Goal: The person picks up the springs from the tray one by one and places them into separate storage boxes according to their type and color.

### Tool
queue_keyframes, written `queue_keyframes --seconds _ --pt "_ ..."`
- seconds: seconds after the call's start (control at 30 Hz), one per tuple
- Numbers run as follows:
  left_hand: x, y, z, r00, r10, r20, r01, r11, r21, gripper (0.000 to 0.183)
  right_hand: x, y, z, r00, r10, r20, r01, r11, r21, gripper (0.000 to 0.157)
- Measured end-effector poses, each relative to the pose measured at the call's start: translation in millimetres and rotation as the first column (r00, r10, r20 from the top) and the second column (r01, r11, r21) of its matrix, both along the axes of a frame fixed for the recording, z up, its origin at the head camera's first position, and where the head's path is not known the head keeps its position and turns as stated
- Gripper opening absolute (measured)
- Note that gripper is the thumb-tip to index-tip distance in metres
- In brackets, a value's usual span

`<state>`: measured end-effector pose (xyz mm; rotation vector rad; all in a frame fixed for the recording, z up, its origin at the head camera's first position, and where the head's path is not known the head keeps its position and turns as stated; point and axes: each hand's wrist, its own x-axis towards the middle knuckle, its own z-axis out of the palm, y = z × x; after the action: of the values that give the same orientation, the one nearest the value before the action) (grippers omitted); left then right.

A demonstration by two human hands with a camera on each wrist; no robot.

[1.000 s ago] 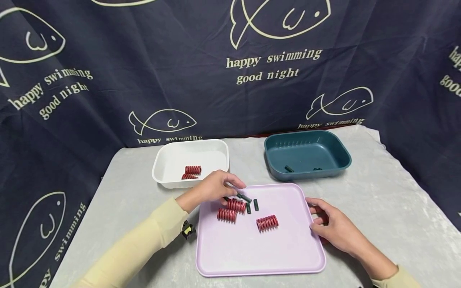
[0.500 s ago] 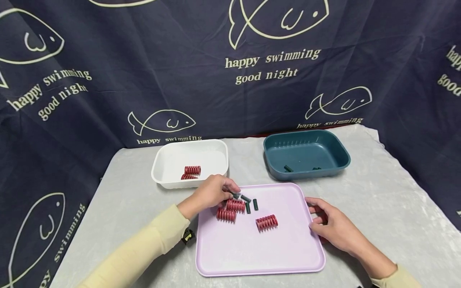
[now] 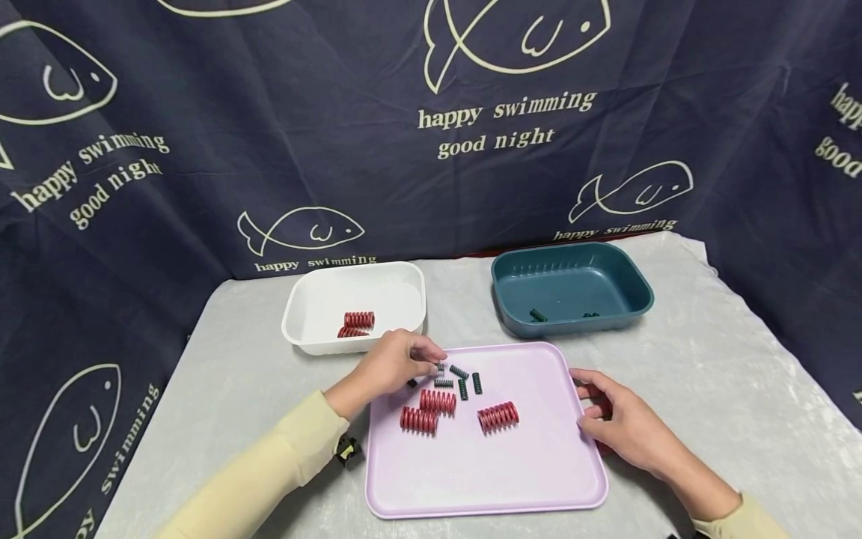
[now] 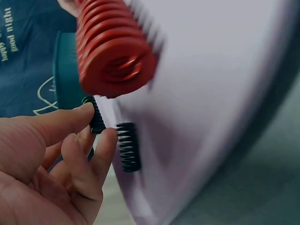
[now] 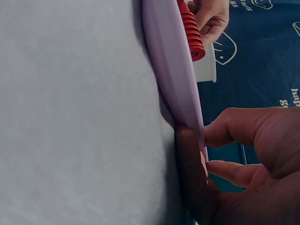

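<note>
My left hand [image 3: 393, 364] is over the back left corner of the lilac tray [image 3: 525, 471]. Its thumb and fingers pinch a small dark green spring [image 4: 97, 119], seen close up in the left wrist view. Another small green spring [image 4: 128, 147] lies right beside the fingertips. Several more green springs, among them an upright-lying one [image 3: 477, 383], are scattered to the right of this hand. Two thick red springs [image 3: 438, 403] lie just in front of them, and a third red spring [image 3: 498, 418] sits mid-tray. My right hand [image 3: 622, 419] grips the tray's right rim, some fingers underneath.
Behind the tray on the left stands a white bin [image 3: 306, 337] with red springs inside. A dark teal bin [image 3: 572, 326] holding small green springs is at the back right. Grey cloth [image 3: 229, 374] covers the table, and a navy printed curtain [image 3: 390, 165] hangs behind.
My left hand has drawn back slightly left. The two left red springs have shifted toward the front of the tray, exposing a green spring behind them. The right hand stays on the rim.
</note>
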<state>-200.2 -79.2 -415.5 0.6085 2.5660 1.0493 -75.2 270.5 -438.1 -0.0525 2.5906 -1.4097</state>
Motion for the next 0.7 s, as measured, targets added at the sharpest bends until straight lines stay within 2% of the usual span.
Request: queue_keyframes --seconds 0.1,0.23,0.37,0.53,0.7 --pt "-0.8 1 4.8 0.998 0.007 0.069 -0.012 0.997 0.075 0.02 0.1 0 0.3 1.0 -0.001 0.007 0.001 1.0 0.008 0.065" --pt "-2.2 4 11.9 0.992 -0.016 0.126 -0.005 0.986 0.166 0.02 0.3 0 0.3 1.0 -0.005 0.02 0.004 1.0 0.014 0.066" --pt "-4.6 8 19.3 0.985 -0.025 0.172 -0.012 0.978 0.208 0.021 0.5 0 -0.1 1.0 -0.007 0.024 0.006 1.0 0.005 0.066" --pt "-10.0 16 28.7 0.984 -0.039 0.173 0.002 0.977 0.211 0.022 0.6 0 -0.9 1.0 -0.008 0.027 0.008 1.0 0.002 0.067" --pt "-18.3 26 33.1 0.987 -0.047 0.154 0.013 0.976 0.215 0.021 0.5 0 -0.9 0.999 -0.009 0.032 0.009 1.0 0.014 0.068"
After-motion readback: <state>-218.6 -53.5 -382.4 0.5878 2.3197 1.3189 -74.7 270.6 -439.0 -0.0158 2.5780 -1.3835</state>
